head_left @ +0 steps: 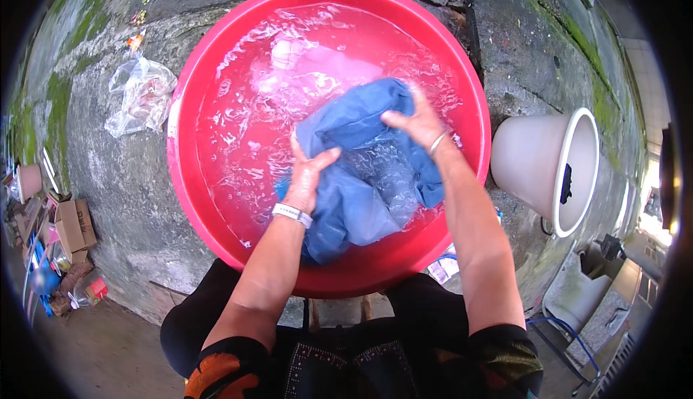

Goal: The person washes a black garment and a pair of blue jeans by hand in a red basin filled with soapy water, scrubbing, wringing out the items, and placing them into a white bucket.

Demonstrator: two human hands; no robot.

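Observation:
A blue garment (354, 197), denim-like, lies bunched and wet in a large red basin (186, 182) of soapy water. My left hand (309, 174) is closed on its left edge, thumb on top, with a white band on the wrist. On the upper right side, my right hand (419, 121) grips the same garment, its thumb laid over the cloth. Water shows in the hollow of the fabric between both hands. Beyond the garment, a pale pink cloth (310, 67) floats partly under the water. The undersides of both hands' fingers are hidden by the fabric.
A pale bucket (527, 157) lies on its side right of the basin. On the left is a crumpled clear plastic bag (142, 96). A cardboard box (75, 226) sits among clutter at the far left. The ground (123, 204) is grey, mossy concrete.

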